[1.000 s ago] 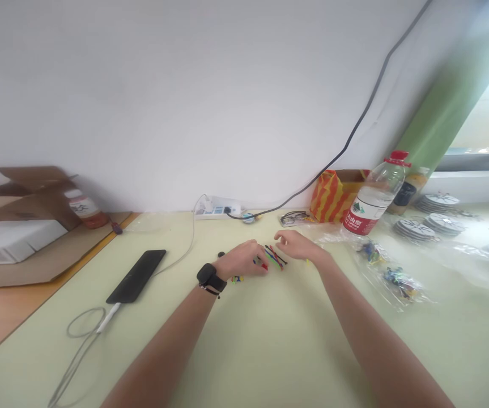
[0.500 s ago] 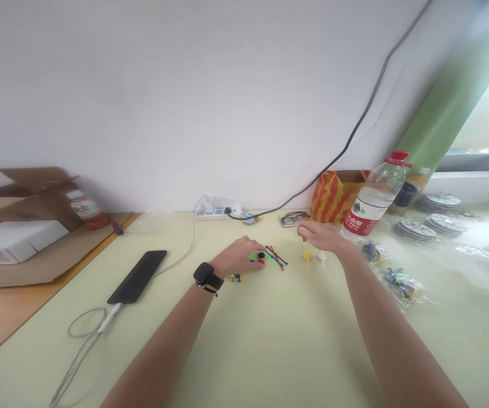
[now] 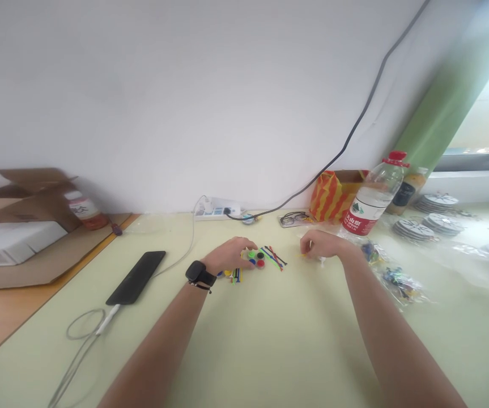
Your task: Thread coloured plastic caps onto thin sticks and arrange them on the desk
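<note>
My left hand (image 3: 229, 254), with a dark watch on its wrist, hovers over small coloured discs with thumb and fingers apart. Beside its fingertips lie a green disc (image 3: 251, 255), a black disc (image 3: 260, 256), a red disc (image 3: 260, 263) and a blue disc (image 3: 252, 262). Thin coloured strips (image 3: 275, 258) lie just to their right, and more strips (image 3: 236, 276) lie below the hand. My right hand (image 3: 319, 243) is pinched low at the table on a small yellow plastic piece (image 3: 303, 255), mostly covered by the fingers. A white piece (image 3: 322, 260) shows partly under that hand.
Behind stand a power strip (image 3: 216, 213), glasses (image 3: 295, 219), a striped bag (image 3: 331, 197) and a large water bottle (image 3: 369, 204). Plastic packets (image 3: 403, 284) and stacked discs (image 3: 414, 229) lie right. A phone (image 3: 137, 277) on a cable and a cardboard box (image 3: 35, 187) are left.
My left hand has shifted slightly left and its fingers have opened, uncovering the discs. My right hand has lowered onto the yellow piece, covering most of it and part of the white one.
</note>
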